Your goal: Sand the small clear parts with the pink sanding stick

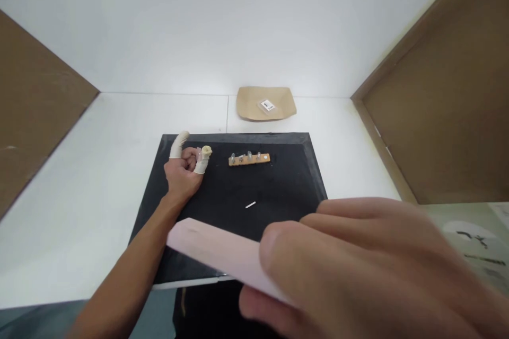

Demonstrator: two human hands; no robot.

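Observation:
Close to the camera, my right hand (350,254) is closed round a long, flat, pale pink piece (222,251) that points to the left. My left hand (186,167) is over the left part of a black mat (214,206). White finger covers sit on its raised index finger and its thumb; the other fingers are curled in, with a small pinkish, see-through thing (199,154) by the thumb, too small to name. To its right lies an orange strip (249,160) bearing several small metallic or clear parts. A thin, light pin-like piece (250,204) lies nearer on the mat.
Behind the mat, a tan paper tray (243,111) holds a small clear packet with a white label (268,105). A white wall stands at the back, with brown panels (449,90) on both sides. A greenish printed surface (473,249) shows at the lower right.

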